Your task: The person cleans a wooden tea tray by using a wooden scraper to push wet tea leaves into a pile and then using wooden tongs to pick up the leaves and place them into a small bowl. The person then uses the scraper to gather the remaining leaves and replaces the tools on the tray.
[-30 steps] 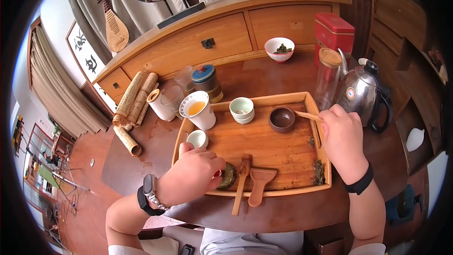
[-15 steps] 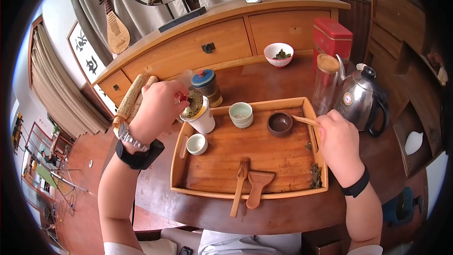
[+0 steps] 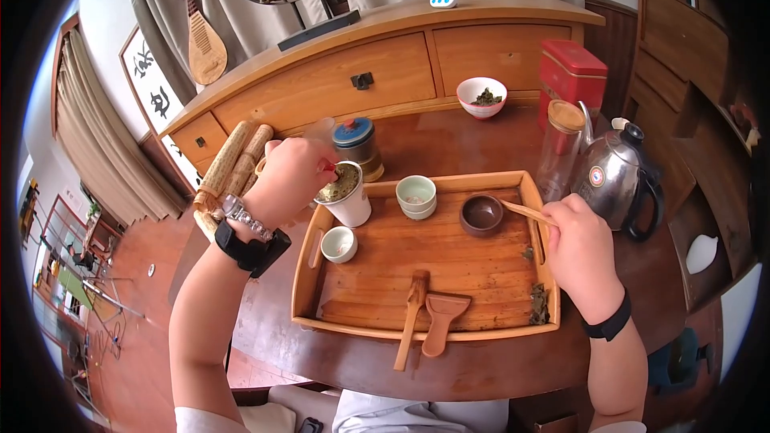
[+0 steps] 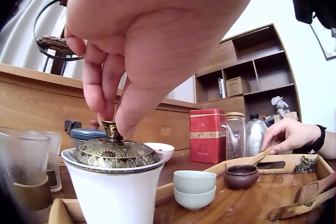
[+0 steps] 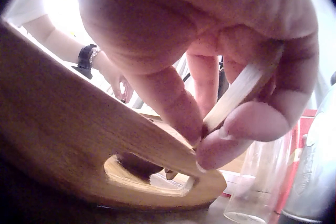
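My left hand pinches the dark knob of a green-and-gold patterned lid between thumb and fingertips. The lid lies in the mouth of a tall white cup at the tray's back left corner. In my right hand is a thin wooden stick, gripped between thumb and fingers above the tray's right side. Its far end meets the rim of a small dark brown bowl. Two pale green cups stand stacked between the white cup and the bowl. A single small cup sits front left of them.
On the wooden tray lie a brush and a flat wooden scraper. Beyond its right side stand a glass jar, a steel kettle and a red tin. A bowl of leaves is at the back.
My left hand has carried the lid from the tray's front left up and away to the white cup, then lowered it into the mouth. The right hand keeps its hold on the stick.
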The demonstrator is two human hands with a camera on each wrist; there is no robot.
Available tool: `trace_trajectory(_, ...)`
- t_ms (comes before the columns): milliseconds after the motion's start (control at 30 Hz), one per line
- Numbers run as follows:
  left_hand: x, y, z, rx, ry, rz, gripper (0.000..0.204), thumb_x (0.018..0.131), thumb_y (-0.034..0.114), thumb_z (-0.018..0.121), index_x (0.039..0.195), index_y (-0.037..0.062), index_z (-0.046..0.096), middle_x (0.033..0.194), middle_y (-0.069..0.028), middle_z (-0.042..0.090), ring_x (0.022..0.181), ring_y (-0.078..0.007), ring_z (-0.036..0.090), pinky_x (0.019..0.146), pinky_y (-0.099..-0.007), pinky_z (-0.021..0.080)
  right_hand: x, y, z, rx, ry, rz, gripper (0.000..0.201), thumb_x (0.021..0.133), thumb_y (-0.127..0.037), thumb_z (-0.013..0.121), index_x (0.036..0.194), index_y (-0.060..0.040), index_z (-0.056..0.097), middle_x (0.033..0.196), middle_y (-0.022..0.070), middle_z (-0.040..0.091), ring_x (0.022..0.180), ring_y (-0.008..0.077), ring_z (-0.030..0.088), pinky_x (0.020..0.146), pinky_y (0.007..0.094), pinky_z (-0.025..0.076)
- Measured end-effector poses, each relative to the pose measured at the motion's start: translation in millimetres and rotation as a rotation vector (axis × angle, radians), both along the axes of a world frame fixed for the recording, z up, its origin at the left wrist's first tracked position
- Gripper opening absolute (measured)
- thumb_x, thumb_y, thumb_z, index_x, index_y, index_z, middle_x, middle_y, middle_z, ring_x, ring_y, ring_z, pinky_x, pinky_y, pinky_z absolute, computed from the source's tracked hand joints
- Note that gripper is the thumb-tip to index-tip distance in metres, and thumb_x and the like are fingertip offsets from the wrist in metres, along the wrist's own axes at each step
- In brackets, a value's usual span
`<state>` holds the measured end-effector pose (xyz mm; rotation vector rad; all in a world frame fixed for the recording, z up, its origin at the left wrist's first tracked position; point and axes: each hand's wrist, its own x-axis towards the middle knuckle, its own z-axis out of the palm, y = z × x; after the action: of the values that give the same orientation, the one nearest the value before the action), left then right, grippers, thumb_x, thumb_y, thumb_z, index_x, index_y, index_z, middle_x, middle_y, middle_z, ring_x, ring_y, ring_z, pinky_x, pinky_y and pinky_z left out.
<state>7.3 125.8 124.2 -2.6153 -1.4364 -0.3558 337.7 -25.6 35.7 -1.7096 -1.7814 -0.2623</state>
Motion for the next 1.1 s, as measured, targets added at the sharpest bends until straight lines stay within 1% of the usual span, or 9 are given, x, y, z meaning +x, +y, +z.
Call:
trace_trajectory(200, -4, 7, -5, 0.017, 0.040, -0.009, 0.015, 0.077, 0.014, 0.072, 0.091, 0.0084, 0.070, 0.082, -0.0100, 0.068, 0.084, -0.0272, 0.063, 0.083, -0.0405, 0.040, 0, -1, 3, 0.007, 0.064, 0.030, 0.022, 0.071, 0.008, 0.059, 0.090, -0.0021, 0.064, 0.089, 0.0134, 0.060, 0.081, 0.0347, 0.062, 0.070, 0.0429, 0.051)
trace_trajectory(500, -5, 6, -5, -0.015, -0.005, -0.016, 0.016, 0.077, 0.012, 0.072, 0.091, 0.0047, 0.070, 0.085, -0.0119, 0.068, 0.084, -0.0287, 0.064, 0.084, -0.0394, 0.044, 7, 1, 9, 0.043, 0.487, 0.105, 0.017, 0.071, 0.009, 0.064, 0.085, 0.0000, 0.060, 0.083, 0.0158, 0.060, 0.075, 0.0340, 0.060, 0.066, 0.0357, 0.048)
trace_trajectory(600, -3, 2, -5, -0.029, -0.011, 0.005, 0.021, 0.077, 0.013, 0.072, 0.096, 0.0057, 0.069, 0.090, -0.0108, 0.068, 0.088, -0.0280, 0.063, 0.086, -0.0393, 0.043, 8, 5, 1, 0.087, 0.537, 0.144, 0.014, 0.075, 0.007, 0.066, 0.086, 0.0008, 0.060, 0.080, 0.0112, 0.061, 0.074, 0.0241, 0.062, 0.064, 0.0298, 0.048)
trace_trajectory(633, 0, -6, -3, -0.035, -0.009, 0.002, 0.021, 0.077, 0.013, 0.072, 0.096, 0.0057, 0.069, 0.090, -0.0108, 0.068, 0.088, -0.0280, 0.063, 0.086, -0.0393, 0.043, 7, 6, 0, 0.084, 0.686, 0.182, 0.012, 0.077, 0.006, 0.066, 0.087, 0.0011, 0.060, 0.080, 0.0078, 0.061, 0.074, 0.0181, 0.061, 0.063, 0.0270, 0.047)
trace_trajectory(700, 10, -31, 1, 0.146, -0.033, -0.033, 0.028, 0.076, 0.014, 0.073, 0.102, 0.0070, 0.068, 0.097, -0.0094, 0.067, 0.094, -0.0268, 0.061, 0.088, -0.0386, 0.041, 6, 7, 0, 0.080, 0.844, 0.205, 0.010, 0.080, 0.005, 0.066, 0.087, 0.0015, 0.060, 0.080, 0.0043, 0.062, 0.075, 0.0120, 0.061, 0.063, 0.0242, 0.047)
trace_trajectory(833, 22, -96, 2, 0.092, -0.074, -0.322, 0.026, 0.076, 0.016, 0.074, 0.099, 0.0069, 0.067, 0.092, -0.0091, 0.064, 0.089, -0.0284, 0.058, 0.084, -0.0380, 0.040, 2, 5, 7, 0.143, 1.076, 0.205, 0.004, 0.086, 0.001, 0.065, 0.088, 0.0012, 0.062, 0.079, -0.0015, 0.061, 0.067, 0.0034, 0.055, 0.061, 0.0179, 0.045)
trace_trajectory(900, 21, -119, -2, 0.012, 0.053, -0.500, 0.038, 0.072, 0.030, 0.079, 0.100, 0.0074, 0.067, 0.086, -0.0043, 0.063, 0.081, -0.0242, 0.057, 0.080, -0.0384, 0.038, 1, 3, 11, 0.164, 1.117, 0.199, 0.007, 0.089, -0.006, 0.067, 0.090, 0.0004, 0.064, 0.077, -0.0025, 0.061, 0.064, 0.0024, 0.053, 0.058, 0.0167, 0.043)
trace_trajectory(1000, 32, -147, -3, -0.145, 0.191, -0.631, 0.049, 0.072, 0.046, 0.073, 0.103, 0.0093, 0.065, 0.075, -0.0002, 0.056, 0.069, -0.0190, 0.053, 0.074, -0.0351, 0.036, -4, 0, 16, 0.169, 1.177, 0.153, 0.012, 0.092, -0.011, 0.064, 0.088, -0.0002, 0.062, 0.077, -0.0021, 0.060, 0.065, 0.0019, 0.052, 0.059, 0.0167, 0.042)
trace_trajectory(1100, 30, -162, -17, -0.134, 0.249, -0.709, 0.047, 0.075, 0.044, 0.071, 0.103, 0.0077, 0.062, 0.071, 0.0010, 0.050, 0.064, -0.0171, 0.051, 0.067, -0.0327, 0.037, -6, -1, 12, 0.210, 1.107, 0.209, 0.016, 0.095, -0.014, 0.060, 0.087, -0.0001, 0.060, 0.077, -0.0018, 0.059, 0.066, 0.0011, 0.049, 0.060, 0.0169, 0.041)
